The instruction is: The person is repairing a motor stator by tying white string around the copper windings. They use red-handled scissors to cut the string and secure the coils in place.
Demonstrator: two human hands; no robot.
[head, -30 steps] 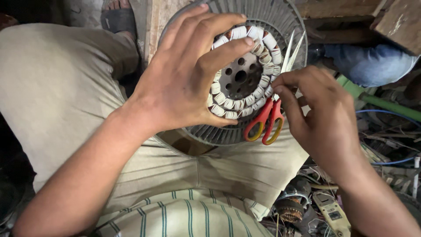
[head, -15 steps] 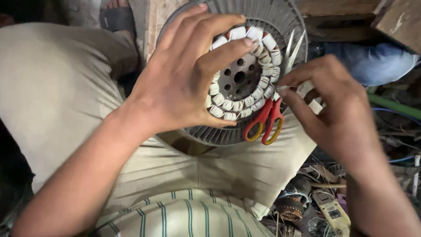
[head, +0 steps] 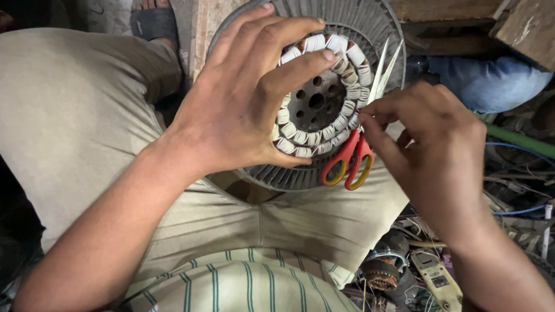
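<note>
My left hand [head: 231, 110] has a closed grip on the round grey metal motor stator with its ring of white-taped copper coils [head: 324, 98]: fingers spread over the top of the coil ring, thumb under its lower edge, the disc standing tilted on my lap against the beige trousers [head: 81, 127]. My right hand [head: 433, 156] sits just right of the disc, thumb and forefinger pinched together at the coil ring's right edge; whatever they pinch is too small for me to tell. The red-and-yellow-handled scissors [head: 355, 144] lie against the stator's face between both hands, long axis running from the handles at lower left up to the pale blades at upper right, handles touching my right fingers. The right hand is the nearer one to them. Farther out, at lower right, a pale yellow oblong meter-like device [head: 439, 280] lies among tangled wires and scrap; its label is not readable. A blue-clad leg [head: 491, 81] shows at upper right.
</note>
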